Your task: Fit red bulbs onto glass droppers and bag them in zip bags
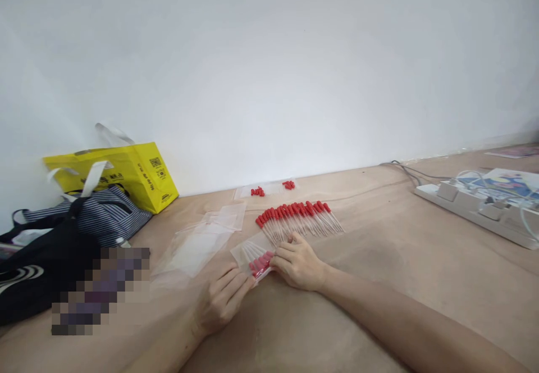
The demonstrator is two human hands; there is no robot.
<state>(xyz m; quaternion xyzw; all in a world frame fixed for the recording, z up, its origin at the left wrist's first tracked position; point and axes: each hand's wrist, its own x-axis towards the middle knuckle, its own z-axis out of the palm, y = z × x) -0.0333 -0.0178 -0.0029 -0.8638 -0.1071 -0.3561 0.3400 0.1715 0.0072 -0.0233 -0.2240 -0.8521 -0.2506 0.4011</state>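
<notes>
At the far left lies a black fabric bag with white curved stripes [46, 272], slumped on the light-brown worktop [421, 300]. Just behind it is a navy-and-white striped fabric bag [115, 213], and behind that leans a bright yellow shopping bag with white handles and black print [158, 179], near the pale wall [295, 81]. A pixelated patch hides whatever lies in front of the black bag.

Next to the right, flat clear plastic sleeves [197, 246] overlap in a loose spread. In front of them is the left hand [225, 297], its fingers curled and nearly closed, with the thumb and fingertips pinching the near left corner of a clear plastic packet holding thin white sticks with red tips [255, 249]. This packet lies slanted between the two hands, its red ends toward the person. At its right edge, the right hand [295, 263] has its fingers bent and gathered, gripping the plastic.

Beyond the packet, near the wall, lie small clusters of red pieces [257, 192] on clear plastic. Just past the right hand, a fanned row of loose red-tipped white sticks [295, 215] points its red ends away.

Well apart at the right, grey cables [406, 168] run to a long white power strip with plugs [475, 215], beside a blue-and-white printed sheet [505, 182].
</notes>
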